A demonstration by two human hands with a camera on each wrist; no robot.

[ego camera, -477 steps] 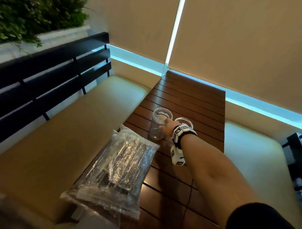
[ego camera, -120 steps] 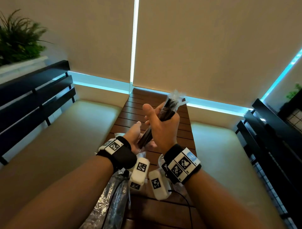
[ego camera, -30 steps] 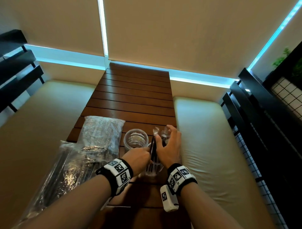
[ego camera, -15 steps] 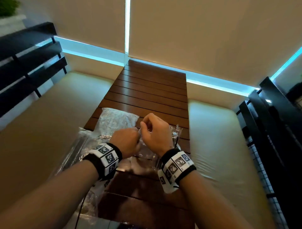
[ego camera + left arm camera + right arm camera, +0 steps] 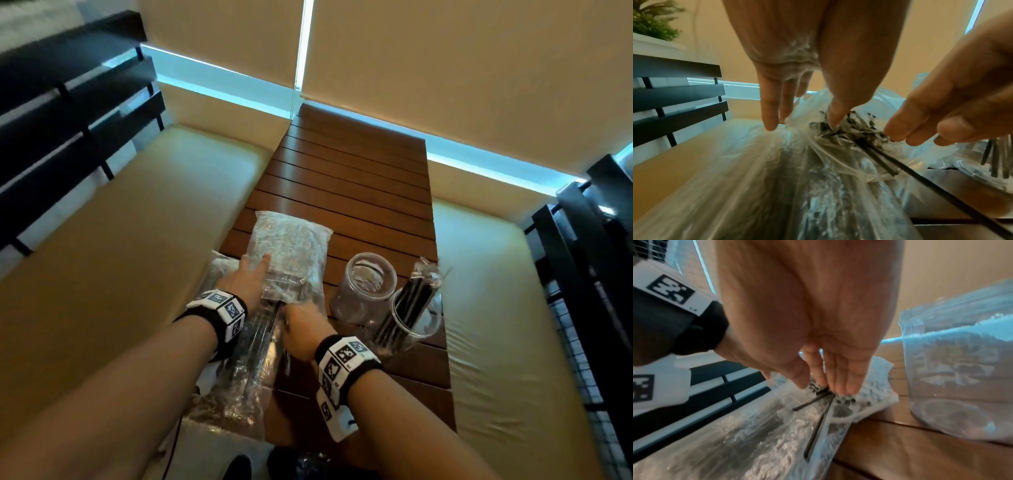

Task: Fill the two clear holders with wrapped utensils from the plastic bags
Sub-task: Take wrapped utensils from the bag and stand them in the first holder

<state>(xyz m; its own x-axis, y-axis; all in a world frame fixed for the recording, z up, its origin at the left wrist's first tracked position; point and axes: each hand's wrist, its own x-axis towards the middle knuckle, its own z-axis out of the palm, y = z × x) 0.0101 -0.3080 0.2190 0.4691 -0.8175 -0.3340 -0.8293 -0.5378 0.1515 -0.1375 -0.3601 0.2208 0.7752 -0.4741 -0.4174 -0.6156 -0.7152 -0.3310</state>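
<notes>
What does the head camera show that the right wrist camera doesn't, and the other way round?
Only the head view shows the second clear plastic holder, already holding black wrapped utensils, and the upper clear plastic bag under the left hand.

Only the right wrist view shows the right hand's fingertips at the open mouth of the long clear plastic bag, touching the black utensil handles sticking out.

Both show the empty clear plastic holder, the long bag, the slatted brown wooden table and the right hand.
</notes>
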